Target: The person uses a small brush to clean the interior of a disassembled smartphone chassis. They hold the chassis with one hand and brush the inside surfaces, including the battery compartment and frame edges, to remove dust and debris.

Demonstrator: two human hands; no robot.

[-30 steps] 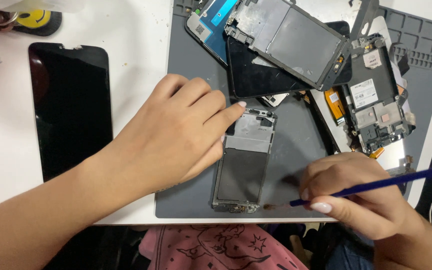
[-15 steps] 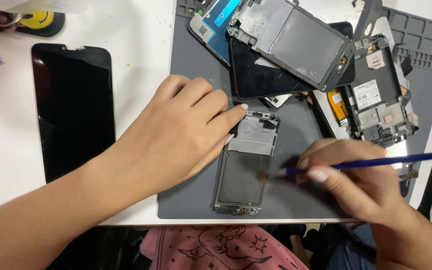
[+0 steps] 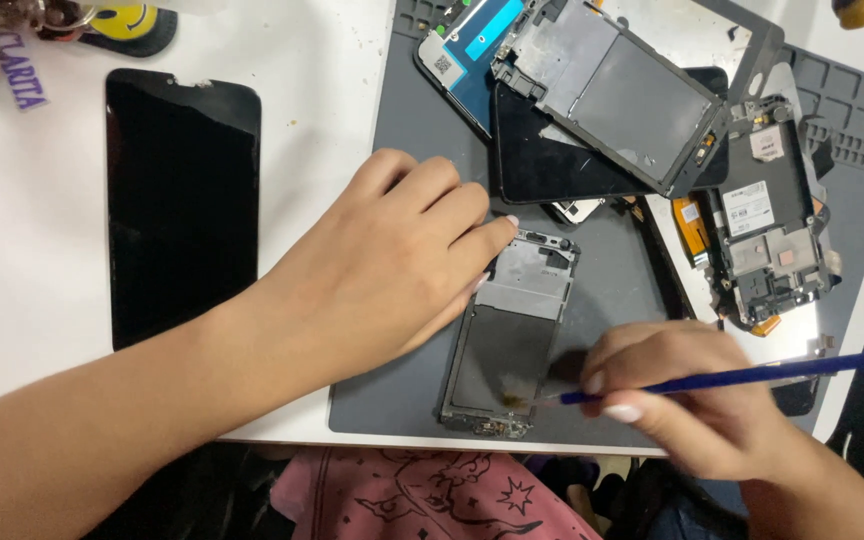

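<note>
I'm seeing a black screen panel [image 3: 184, 205] lying far left on the white table [image 3: 322, 90]. L hand [image 3: 382, 270] is resting flat, fingers together, pressing the left edge of a phone frame [image 3: 508, 335] that's sitting near-centre on the grey mat [image 3: 402, 390]. R hand [image 3: 687, 395] is pinching a blue brush [image 3: 742, 377], its tip touching the frame's near end. Far right, more stripped phone parts [image 3: 652, 120] are lying piled up w/ a circuit board [image 3: 767, 235].

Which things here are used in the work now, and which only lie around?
In use: left hand steadying phone frame; right hand holding blue brush.
Lying about: black screen panel, opened phone, stacked frames.
</note>
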